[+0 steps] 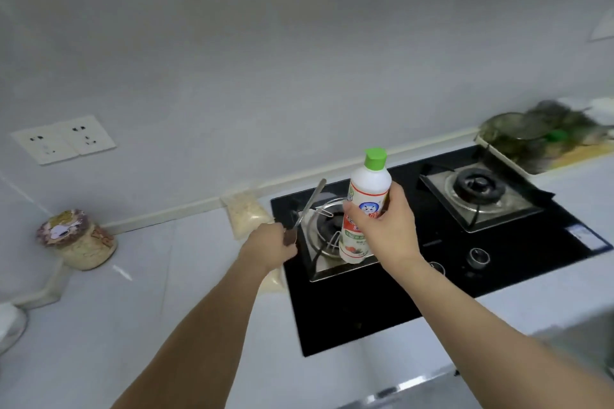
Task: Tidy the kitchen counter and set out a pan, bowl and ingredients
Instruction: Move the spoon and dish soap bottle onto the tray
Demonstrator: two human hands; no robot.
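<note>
Right hand: right hand (388,229) has fingers and thumb curled round the middle of the white plastic bottle with a green cap and a red and green label (367,206), holding it upright above the near-left burner.
Left hand: left hand (270,247) is closed round the dark handle of a slim silver metal utensil (310,201), its shaft angled up and away over the stove's left edge.
Bottle risk: the grip sits mid-body on smooth plastic; I judge a slack hold could let it slide down onto the steel pan support ring (327,226).
Utensil risk: the long shaft points toward the bottle; swinging both hands together could knock them.
Stove: black glass two-burner gas hob (415,292), set into the pale grey worktop (116,325); a dropped item could strike the glass.
Bag: clear packet of pale grains (246,212) lies just beside the hob's far-left corner, easily snagged.
Jar: squat patterned jar (78,239) stands well apart at far left.
Far right: blurred tray of dark greens (545,139); contents unclear.
</note>
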